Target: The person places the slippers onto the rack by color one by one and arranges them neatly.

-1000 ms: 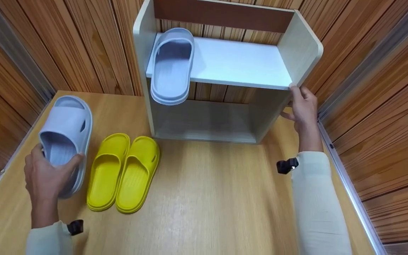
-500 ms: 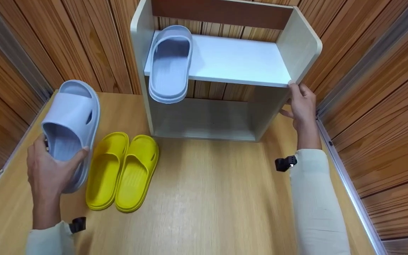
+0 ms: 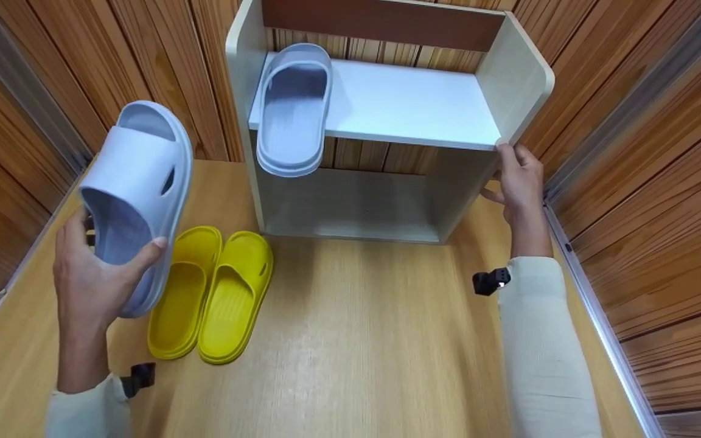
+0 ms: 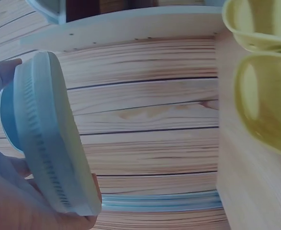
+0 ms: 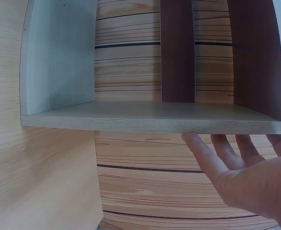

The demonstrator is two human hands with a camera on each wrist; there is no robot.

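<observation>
My left hand [image 3: 92,274] grips a pale lilac slide slipper [image 3: 137,164] by its heel end, thumb on one edge and fingers on the other. It is raised and tilted, overlapping the left yellow slipper [image 3: 180,304] in the head view. In the left wrist view the slipper's side and sole [image 4: 49,134] show. The matching lilac slipper [image 3: 292,121] lies on the upper board of a small rack [image 3: 411,106], at its left end, heel past the front edge. My right hand [image 3: 521,182] holds the rack's right side panel [image 5: 178,125], thumb at the front, fingers along the outer face.
A second yellow slipper [image 3: 235,298] lies beside the first on the wooden floor [image 3: 356,334], left of the rack. The rack's lower compartment [image 3: 350,204] is below the upper board. Wood-panelled walls [image 3: 648,243] stand behind and on both sides.
My left hand has lifted the lilac slipper up and slightly right, tilting it more. My right hand stays at the rack's side.
</observation>
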